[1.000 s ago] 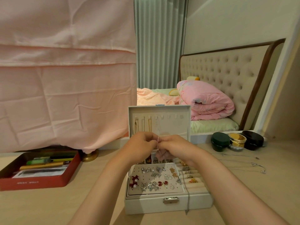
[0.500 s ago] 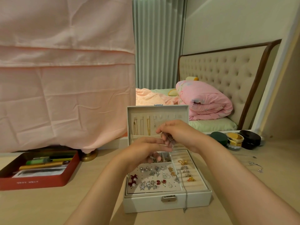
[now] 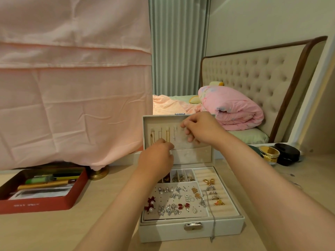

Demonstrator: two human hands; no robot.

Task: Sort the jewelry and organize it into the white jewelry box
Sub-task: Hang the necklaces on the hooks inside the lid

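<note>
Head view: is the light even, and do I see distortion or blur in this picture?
Head view: warm, soft indoor light, no hard glare; the wide-angle lens bends the headboard outline; right hand and left hand look slightly soft; small pieces in the white jewelry box are not crisp.

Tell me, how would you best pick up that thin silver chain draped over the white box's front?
Probably pinch the silver chain by the end hanging down the white jewelry box's front wall, coming from the front. There it dangles free; farther back it lies across the ring rolls.
</note>
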